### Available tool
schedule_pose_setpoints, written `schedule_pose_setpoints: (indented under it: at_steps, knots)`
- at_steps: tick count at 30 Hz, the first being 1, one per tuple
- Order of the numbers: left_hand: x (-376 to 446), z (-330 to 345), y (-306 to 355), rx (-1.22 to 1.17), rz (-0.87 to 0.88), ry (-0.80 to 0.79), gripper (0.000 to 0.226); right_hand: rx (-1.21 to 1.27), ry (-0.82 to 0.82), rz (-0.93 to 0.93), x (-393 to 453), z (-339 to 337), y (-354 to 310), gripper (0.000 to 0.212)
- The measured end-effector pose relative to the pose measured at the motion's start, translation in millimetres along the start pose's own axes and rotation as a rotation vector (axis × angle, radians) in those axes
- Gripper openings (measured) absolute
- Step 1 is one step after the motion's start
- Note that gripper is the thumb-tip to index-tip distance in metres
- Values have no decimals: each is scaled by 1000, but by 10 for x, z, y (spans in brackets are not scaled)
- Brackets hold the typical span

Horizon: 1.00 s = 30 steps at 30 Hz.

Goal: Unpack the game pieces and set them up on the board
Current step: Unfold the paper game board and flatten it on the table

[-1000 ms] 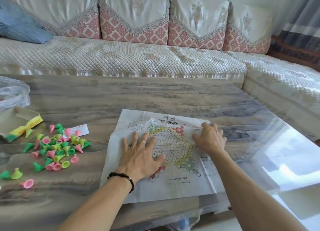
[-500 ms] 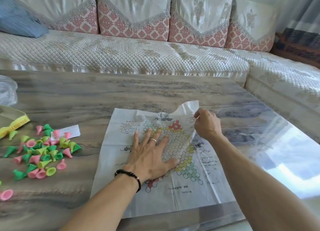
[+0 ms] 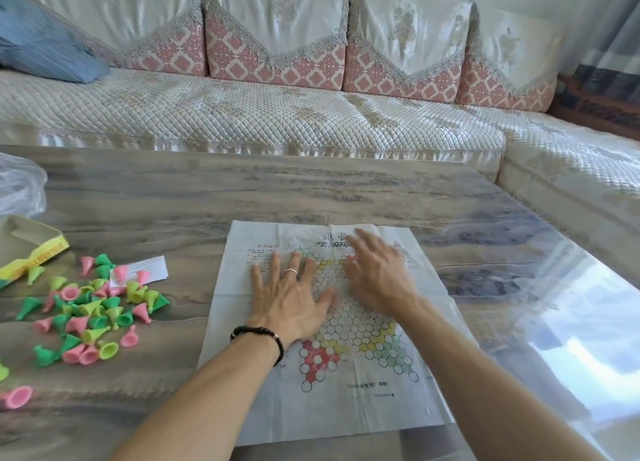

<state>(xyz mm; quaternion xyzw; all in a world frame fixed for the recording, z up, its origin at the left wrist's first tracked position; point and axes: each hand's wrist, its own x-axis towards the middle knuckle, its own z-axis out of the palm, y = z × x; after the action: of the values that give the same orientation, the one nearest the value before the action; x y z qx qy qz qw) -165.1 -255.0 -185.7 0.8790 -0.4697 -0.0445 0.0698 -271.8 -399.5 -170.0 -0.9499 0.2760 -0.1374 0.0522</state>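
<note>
A thin paper game board [image 3: 346, 401] printed with a star of coloured circles lies flat on the table. My left hand [image 3: 289, 296] presses on its left half with fingers spread straight, a ring on one finger. My right hand [image 3: 379, 275] lies flat on the upper middle of the sheet, blurred by motion. A heap of pink, green and yellow cone pieces [image 3: 93, 308] lies loose on the table to the left of the board. Neither hand touches the pieces.
An open cardboard box [image 3: 31, 244] with a yellow edge sits at far left beside a clear plastic bag [image 3: 19, 183]. A small white paper slip [image 3: 149, 268] lies among the pieces. A stray pink cone [image 3: 17, 396] lies near the left edge. A sofa [image 3: 242, 114] stands behind the table [image 3: 173, 190].
My right hand had pinched and lifted the board's upper right corner; now that corner lies flat and the hand rests flat on the sheet. My left hand stayed pressing on the left half.
</note>
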Motion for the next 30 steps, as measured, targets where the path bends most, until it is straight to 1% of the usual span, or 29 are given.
schedule_pose_setpoints:
  at_steps: [1, 3, 6, 9, 11, 14, 16, 19, 22, 24, 26, 28, 30]
  knots:
    - [31, 8, -31, 3, -10, 6, 76, 16, -58, -71, 0, 97, -91, 53]
    - [110, 9, -134, -11, -28, 2, 71, 24, -126, -113, 82, 222, -132, 56]
    - [238, 6, -291, -18, -50, 7, 67, -23, -207, -56, 340, 287, 2, 62]
    - [310, 8, -317, -2, -78, 39, 68, -42, -245, -8, 555, 288, 67, 60]
    - [286, -6, -280, 5, -57, 78, 67, -42, -240, 23, 595, 270, 22, 57]
    - [132, -1, -192, -31, 78, 140, 60, 24, -119, 59, 442, 221, -129, 53]
    - [-23, 53, -140, -65, 146, 128, 57, 81, -104, 32, 180, 190, -233, 50]
    - [-257, 150, -103, -65, 107, 119, 65, 21, -173, 19, -322, 120, -183, 58]
    - [-432, 180, -81, -30, 71, 102, 72, -78, -286, 175, -586, -91, 78, 63]
    - [-502, 161, -43, -33, 67, 89, 70, -114, -296, 273, -625, -195, 107, 62]
    - [-528, 125, -19, -46, 84, 80, 63, -65, -237, 245, -660, -164, -89, 60]
    - [-544, 101, -18, -55, 105, 70, 59, -13, -209, 156, -757, -48, -323, 59]
    - [-573, 86, -57, -53, 134, 56, 60, -26, -202, 131, -874, 9, -334, 62]
